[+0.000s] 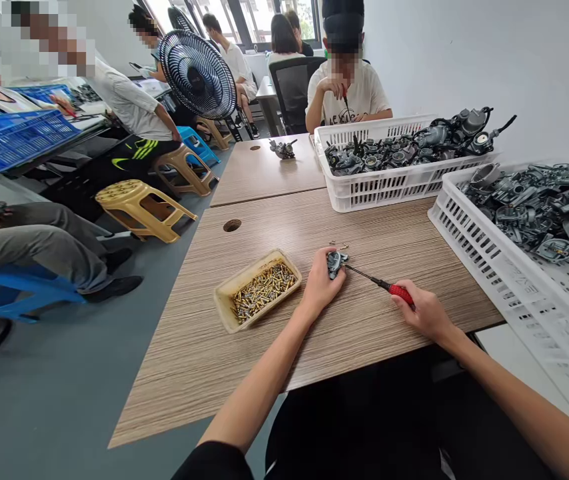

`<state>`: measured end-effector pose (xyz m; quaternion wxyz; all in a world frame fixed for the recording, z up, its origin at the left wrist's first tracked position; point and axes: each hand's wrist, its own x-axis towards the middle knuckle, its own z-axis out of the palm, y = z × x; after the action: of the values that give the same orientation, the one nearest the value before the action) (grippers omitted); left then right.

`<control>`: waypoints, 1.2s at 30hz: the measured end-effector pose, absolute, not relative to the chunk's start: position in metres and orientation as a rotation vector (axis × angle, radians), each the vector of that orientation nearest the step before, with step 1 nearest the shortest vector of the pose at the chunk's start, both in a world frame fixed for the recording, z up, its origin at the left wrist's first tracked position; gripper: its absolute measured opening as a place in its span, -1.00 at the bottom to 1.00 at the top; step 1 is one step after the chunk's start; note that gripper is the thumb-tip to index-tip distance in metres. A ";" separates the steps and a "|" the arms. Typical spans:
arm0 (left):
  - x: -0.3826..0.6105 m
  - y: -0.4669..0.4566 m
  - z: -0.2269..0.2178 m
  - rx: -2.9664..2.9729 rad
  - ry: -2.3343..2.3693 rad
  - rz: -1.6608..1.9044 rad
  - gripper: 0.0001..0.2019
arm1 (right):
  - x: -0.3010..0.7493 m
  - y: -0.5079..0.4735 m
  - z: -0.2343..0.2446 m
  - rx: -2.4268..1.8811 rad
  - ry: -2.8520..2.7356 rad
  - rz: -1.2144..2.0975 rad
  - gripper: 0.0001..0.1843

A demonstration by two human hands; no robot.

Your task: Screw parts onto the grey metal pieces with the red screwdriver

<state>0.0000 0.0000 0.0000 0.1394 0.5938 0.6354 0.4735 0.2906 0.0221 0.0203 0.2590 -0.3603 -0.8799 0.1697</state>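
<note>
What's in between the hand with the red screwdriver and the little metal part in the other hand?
Nothing visible blocks the way. Only the red screwdriver itself spans the gap from the right hand to the metal part in the left hand. The tray sits off to the left, out of the way.

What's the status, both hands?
Left hand gripping metal part. Right hand on red-handled screwdriver, tip at part. Tray of small pieces left, not blocking.
</note>
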 end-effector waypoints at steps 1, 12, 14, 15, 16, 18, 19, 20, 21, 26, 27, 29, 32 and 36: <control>0.000 0.000 0.000 1.715 1.834 1.369 -0.55 | 0.291 0.022 0.020 -0.977 -2.382 0.457 -0.67; -0.001 0.000 -0.001 1.726 1.826 1.379 -0.53 | 0.290 0.021 0.023 -0.978 -2.352 0.500 -0.72; -0.001 -0.001 0.000 1.727 1.825 1.368 -0.52 | 0.290 0.021 0.024 -0.977 -2.341 0.514 -0.74; 0.000 -0.001 0.001 1.727 1.828 1.360 -0.52 | 0.290 0.021 0.025 -0.978 -2.338 0.525 -0.74; 0.000 -0.001 0.001 1.725 1.832 1.353 -0.52 | 0.290 0.021 0.025 -0.980 -2.337 0.537 -0.75; 0.000 -0.002 0.002 1.725 1.837 1.345 -0.52 | 0.290 0.021 0.026 -0.984 -2.332 0.555 -0.75; 0.000 -0.002 0.002 1.725 1.839 1.345 -0.52 | 0.290 0.021 0.026 -0.985 -2.329 0.559 -0.75; 0.000 -0.002 0.002 1.727 1.839 1.348 -0.51 | 0.290 0.021 0.026 -0.987 -2.325 0.562 -0.74; 0.000 -0.001 0.001 1.730 1.838 1.349 -0.51 | 0.290 0.021 0.026 -0.989 -2.322 0.564 -0.74; 0.000 -0.002 0.001 1.767 1.820 1.333 -0.48 | 0.289 0.022 0.027 -0.989 -2.321 0.619 -0.69; 0.001 -0.003 0.002 1.788 1.803 1.317 -0.47 | 0.288 0.022 0.028 -0.982 -2.328 0.629 -0.68; 0.003 -0.004 0.002 1.829 1.763 1.280 -0.45 | 0.288 0.022 0.028 -0.965 -2.338 0.628 -0.67; 0.006 -0.005 0.003 1.841 1.734 1.266 -0.45 | 0.288 0.021 0.029 -0.974 -2.326 0.611 -0.68; 0.005 -0.003 0.001 1.790 1.731 1.315 -0.46 | 0.288 0.019 0.029 -0.985 -2.278 0.592 -0.69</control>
<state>0.0048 -0.0027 0.0015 0.1624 0.6272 0.6066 0.4608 0.2883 0.0194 0.0294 0.2909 -0.3693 -0.8543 0.2219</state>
